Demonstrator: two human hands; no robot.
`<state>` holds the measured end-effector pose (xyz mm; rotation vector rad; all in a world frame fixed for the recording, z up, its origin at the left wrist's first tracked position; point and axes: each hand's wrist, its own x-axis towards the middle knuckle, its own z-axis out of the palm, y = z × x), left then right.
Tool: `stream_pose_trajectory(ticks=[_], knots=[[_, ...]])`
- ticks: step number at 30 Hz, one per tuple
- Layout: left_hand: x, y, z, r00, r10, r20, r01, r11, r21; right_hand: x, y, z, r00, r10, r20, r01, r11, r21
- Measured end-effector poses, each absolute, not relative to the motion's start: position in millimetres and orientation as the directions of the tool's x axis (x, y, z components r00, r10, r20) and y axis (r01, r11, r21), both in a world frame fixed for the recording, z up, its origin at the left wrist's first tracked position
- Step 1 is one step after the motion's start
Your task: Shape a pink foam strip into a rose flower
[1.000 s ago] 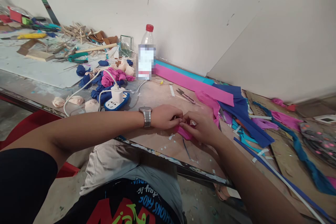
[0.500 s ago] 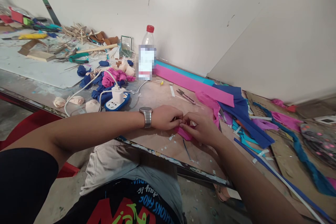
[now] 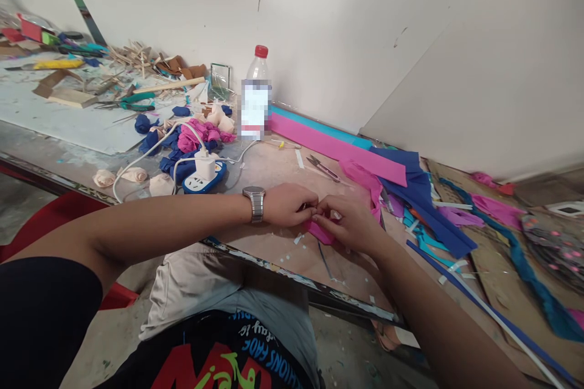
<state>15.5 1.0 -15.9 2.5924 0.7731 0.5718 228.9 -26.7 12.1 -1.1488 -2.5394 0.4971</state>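
My left hand [image 3: 292, 203], with a metal watch [image 3: 255, 202] on its wrist, is closed at the fingertips on a small piece of pink paper [image 3: 321, 233]. Touching it from the right, my right hand [image 3: 349, 222] pinches the same pink piece, which hangs below the fingers over the table's near part. The fingers partly hide the piece. Beyond my hands lie small snips [image 3: 323, 168] and a crumpled pink sheet [image 3: 362, 179].
A bottle [image 3: 260, 67] with a red cap stands by the wall. Left of it are crumpled paper flowers [image 3: 196, 135] and a blue-and-white power strip [image 3: 203, 179] with a white cable. Pink strips [image 3: 337, 149] and blue sheets [image 3: 417, 194] lie right. Pliers [image 3: 137, 100] rest far left.
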Motion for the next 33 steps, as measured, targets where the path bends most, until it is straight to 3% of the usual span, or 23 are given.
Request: stream_pose_trajectory(ticks=[16, 33], knots=[[14.9, 0.7, -11.7, 0.695, 0.654, 0.298, 0.400, -0.696, 0.596, 228.6, -24.5, 14.7, -0.533, 0.806, 0.258, 0.700, 0.591, -0.401], [15.5, 1.7, -10.4, 0.691, 0.656, 0.303, 0.388, -0.690, 0.611, 228.6, -22.6, 13.9, -0.531, 0.797, 0.288, 0.696, 0.604, -0.389]])
